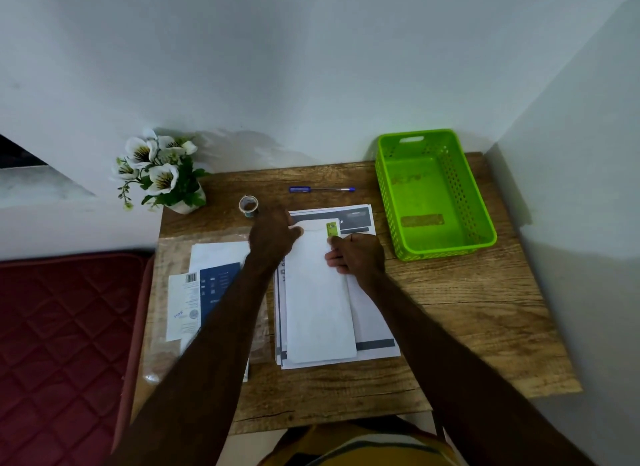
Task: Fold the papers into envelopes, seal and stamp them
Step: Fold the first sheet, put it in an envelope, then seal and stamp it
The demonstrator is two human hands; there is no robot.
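Two hands work the far end of the white envelope (318, 292), which lies lengthwise on the stack of printed papers (372, 321) so we have a flat backing. Our left hand (273, 238) presses it flat to steady it, while our right hand (358, 254), fingers curled, thumbs down the green stamp (331, 229).

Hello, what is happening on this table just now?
A person is putting a green stamp on the far end of a white envelope that lies on a stack of printed papers. The right hand presses beside the stamp, and the left hand rests on the envelope's far left corner. The green basket at the right holds no envelope yet. A pen and a tape roll lie behind.
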